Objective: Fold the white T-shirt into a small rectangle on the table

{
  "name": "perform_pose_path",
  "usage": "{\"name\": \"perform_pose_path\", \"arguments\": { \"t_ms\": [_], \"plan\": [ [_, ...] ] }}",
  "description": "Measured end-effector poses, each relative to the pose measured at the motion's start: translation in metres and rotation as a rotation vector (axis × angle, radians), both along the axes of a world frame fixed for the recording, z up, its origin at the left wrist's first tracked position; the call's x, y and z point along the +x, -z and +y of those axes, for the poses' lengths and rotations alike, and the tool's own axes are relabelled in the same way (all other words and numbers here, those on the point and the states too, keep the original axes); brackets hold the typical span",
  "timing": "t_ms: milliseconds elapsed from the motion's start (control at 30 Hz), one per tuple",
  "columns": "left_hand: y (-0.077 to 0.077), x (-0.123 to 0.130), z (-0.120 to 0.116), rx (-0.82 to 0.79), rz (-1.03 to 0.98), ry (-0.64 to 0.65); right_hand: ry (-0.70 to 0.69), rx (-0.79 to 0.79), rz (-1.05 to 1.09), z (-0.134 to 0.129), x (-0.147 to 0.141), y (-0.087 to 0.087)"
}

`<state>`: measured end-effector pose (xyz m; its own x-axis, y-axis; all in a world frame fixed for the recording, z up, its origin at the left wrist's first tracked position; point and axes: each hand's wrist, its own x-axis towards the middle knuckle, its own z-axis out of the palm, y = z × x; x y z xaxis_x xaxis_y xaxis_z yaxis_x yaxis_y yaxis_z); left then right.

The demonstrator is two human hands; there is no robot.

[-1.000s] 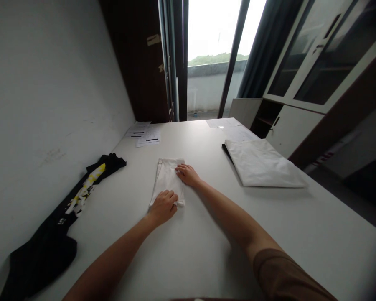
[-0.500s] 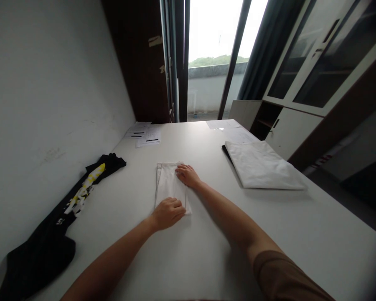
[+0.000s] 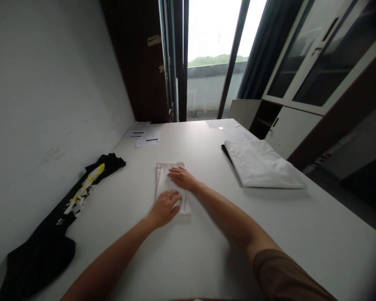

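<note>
A folded white cloth (image 3: 164,173), which looks like a garment, lies flat on the white table (image 3: 188,259) in front of me. My left hand (image 3: 165,206) rests on its near part, fingers stretched out and the thumb apart. Farther up the cloth, my right hand (image 3: 182,177) lies flat with its fingers spread and pointing left. Both palms face down and neither hand grips the fabric. Part of the cloth is hidden beneath them.
A black garment with a yellow and white print (image 3: 47,234) lies along the wall at the left. Several paper sheets (image 3: 147,137) are at the far left. A larger folded white cloth (image 3: 263,167) lies at the right, with something black under its left edge.
My left hand has moved up onto the cloth from its near right corner, and its fingers have opened. My right hand has slid left across the cloth from the edge.
</note>
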<state>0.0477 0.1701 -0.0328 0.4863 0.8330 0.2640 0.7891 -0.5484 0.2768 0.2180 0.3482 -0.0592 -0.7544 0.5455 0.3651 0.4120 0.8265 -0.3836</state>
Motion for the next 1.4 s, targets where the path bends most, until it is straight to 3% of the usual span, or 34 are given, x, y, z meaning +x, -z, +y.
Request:
{"name": "perform_pose_path", "arguments": {
  "t_ms": [233, 300, 433, 633, 800, 967, 1133, 1300, 1400],
  "plan": [
    [0.013, -0.005, 0.005, -0.077, 0.126, 0.032, 0.249, -0.024, -0.090, 0.012, 0.001, 0.014],
    [0.014, -0.007, 0.007, -0.092, 0.164, 0.043, 0.219, 0.011, -0.083, 0.010, 0.003, 0.012],
    [0.013, -0.009, 0.007, -0.093, 0.206, 0.077, -0.005, 0.041, -0.082, 0.006, 0.003, 0.008],
    [0.014, -0.007, 0.005, -0.077, 0.209, 0.094, 0.239, -0.007, -0.085, 0.015, 0.004, 0.012],
    [0.016, -0.004, 0.003, -0.060, 0.187, 0.035, 0.034, -0.004, -0.091, 0.012, 0.007, 0.011],
    [0.016, -0.004, 0.002, -0.051, 0.178, 0.006, 0.245, -0.016, -0.068, 0.015, 0.008, 0.012],
    [0.020, -0.008, 0.007, -0.031, 0.155, -0.079, 0.054, -0.018, -0.065, 0.016, 0.011, 0.015],
    [0.024, -0.018, 0.016, -0.039, 0.147, -0.168, 0.228, -0.033, -0.057, 0.016, 0.010, 0.015],
    [0.026, -0.023, 0.021, -0.051, 0.155, -0.207, 0.140, -0.025, -0.066, 0.016, 0.011, 0.013]
  ]
}}
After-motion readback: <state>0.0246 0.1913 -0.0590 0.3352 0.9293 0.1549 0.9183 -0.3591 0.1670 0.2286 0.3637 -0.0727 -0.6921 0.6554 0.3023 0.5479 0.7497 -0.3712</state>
